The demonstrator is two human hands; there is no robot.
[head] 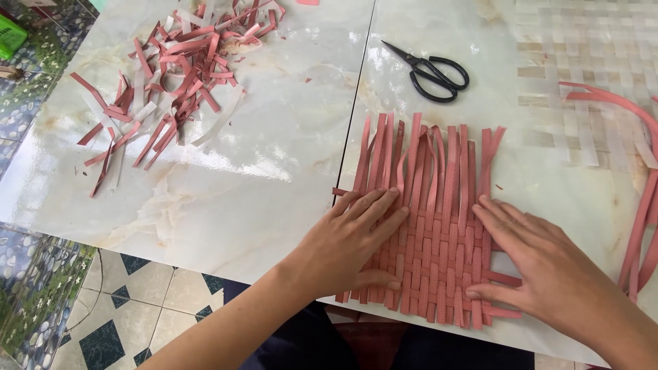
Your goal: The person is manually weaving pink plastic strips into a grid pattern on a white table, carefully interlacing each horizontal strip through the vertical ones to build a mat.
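Pressing flat, both hands (pixel 356 233) on woven mat (pixel 439 240)

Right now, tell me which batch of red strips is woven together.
The red woven mat under the left hand and right hand. The scrap pile and long strips lie loose.

Left hand (pixel 356 229), right hand (pixel 541 260): bare, no rings, no sleeves; dark clothing below.
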